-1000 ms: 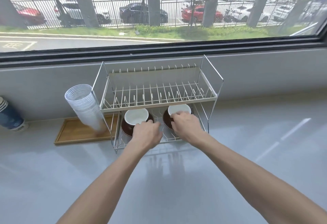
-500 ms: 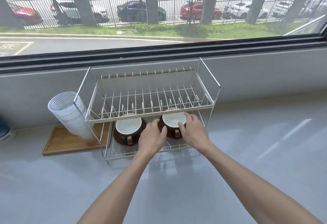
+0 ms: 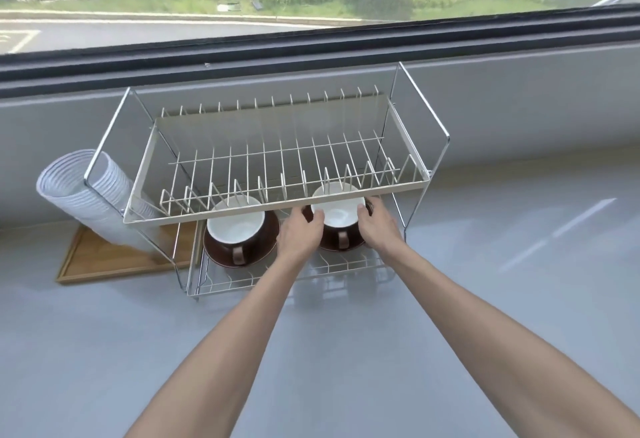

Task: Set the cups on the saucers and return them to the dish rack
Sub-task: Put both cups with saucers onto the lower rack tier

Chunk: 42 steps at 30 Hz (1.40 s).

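Two brown cups with white insides stand on brown saucers on the lower shelf of a two-tier wire dish rack (image 3: 408, 188). The left cup (image 3: 237, 226) sits untouched on its saucer (image 3: 265, 249), handle toward me. My left hand (image 3: 299, 235) and my right hand (image 3: 377, 228) clasp the right cup (image 3: 337, 214) from either side, on its saucer (image 3: 332, 247). The rack's upper tier partly hides the far rims of both cups.
A tilted stack of clear plastic cups (image 3: 90, 195) leans on a wooden tray (image 3: 104, 264) left of the rack. The rack's upper tier holds nothing. Grey countertop (image 3: 485, 282) spreads right and toward me. A window ledge runs behind the rack.
My left hand left the left cup and moved right onto the right cup, which both hands now clasp. The view has tilted down and come closer to the rack.
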Each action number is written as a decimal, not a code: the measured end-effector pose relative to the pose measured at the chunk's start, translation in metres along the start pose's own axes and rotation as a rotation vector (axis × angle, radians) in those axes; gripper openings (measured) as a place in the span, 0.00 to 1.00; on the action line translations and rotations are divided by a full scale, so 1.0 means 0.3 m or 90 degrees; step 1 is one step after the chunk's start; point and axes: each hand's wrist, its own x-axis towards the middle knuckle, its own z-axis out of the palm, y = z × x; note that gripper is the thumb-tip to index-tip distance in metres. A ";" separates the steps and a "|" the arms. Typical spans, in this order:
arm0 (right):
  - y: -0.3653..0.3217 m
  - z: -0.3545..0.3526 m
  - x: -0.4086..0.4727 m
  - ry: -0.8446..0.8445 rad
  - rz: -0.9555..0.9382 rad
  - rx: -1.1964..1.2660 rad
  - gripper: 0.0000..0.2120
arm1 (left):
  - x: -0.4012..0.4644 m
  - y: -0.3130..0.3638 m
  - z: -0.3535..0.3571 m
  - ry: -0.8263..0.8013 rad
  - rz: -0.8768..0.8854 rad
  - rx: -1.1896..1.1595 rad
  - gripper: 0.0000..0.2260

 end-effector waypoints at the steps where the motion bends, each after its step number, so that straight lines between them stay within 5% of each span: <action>1: 0.004 0.003 0.005 -0.001 0.000 -0.006 0.20 | 0.004 -0.002 0.001 -0.003 -0.002 0.001 0.28; 17: -0.012 0.027 0.005 0.000 -0.003 -0.052 0.21 | 0.040 -0.032 -0.028 -0.029 0.022 0.110 0.25; 24: -0.104 0.032 -0.080 0.057 -0.141 -0.329 0.20 | 0.000 -0.035 -0.141 -0.074 0.120 0.270 0.21; 34: -0.232 0.160 -0.227 0.013 -0.384 -0.505 0.16 | -0.145 -0.105 -0.372 0.006 0.327 0.428 0.19; 42: -0.241 0.297 -0.244 -0.017 -0.449 -0.483 0.22 | -0.136 -0.233 -0.445 0.190 0.228 0.484 0.21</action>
